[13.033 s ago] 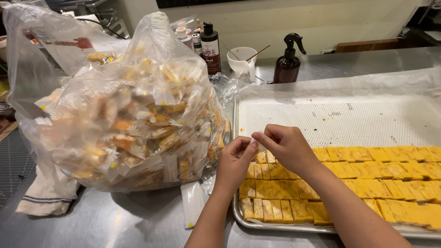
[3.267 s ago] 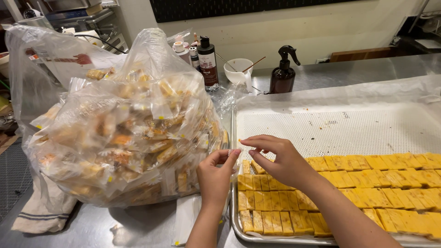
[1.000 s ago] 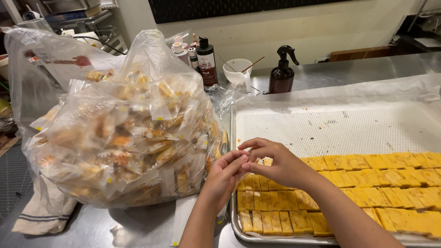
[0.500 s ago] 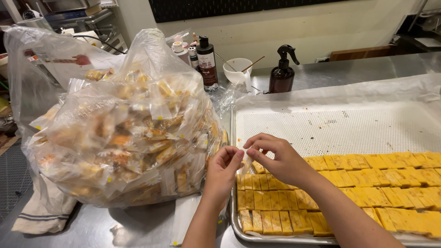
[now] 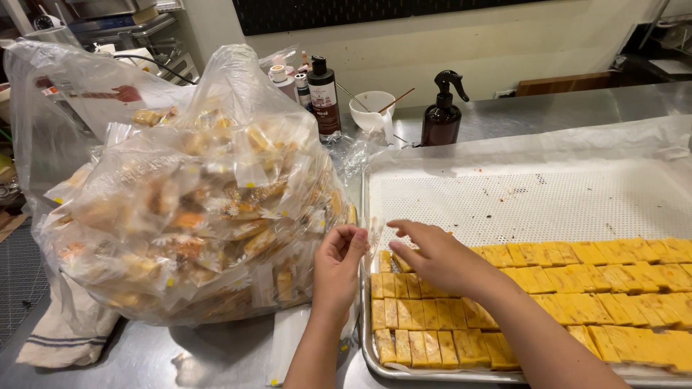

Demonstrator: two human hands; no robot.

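Two bare hands are meeting at the near-left rim of a perforated metal tray (image 5: 526, 205): the left hand (image 5: 339, 263) is pinching a small clear wrapper (image 5: 374, 234) between thumb and fingertips. The right hand (image 5: 440, 256) is resting loosely curled, gripping nothing visible, over rows of flat yellow rectangular bars (image 5: 577, 302), beside a bulging crinkled plastic bag (image 5: 194, 194) of wrapped pieces.

**Behind the tray, along the back of the counter**

At upper centre stand a dark sauce bottle (image 5: 326, 97), a white cup (image 5: 373, 112) with a stick in it, and a brown spray bottle (image 5: 440, 112). A striped cloth (image 5: 61, 338) lies lower left.
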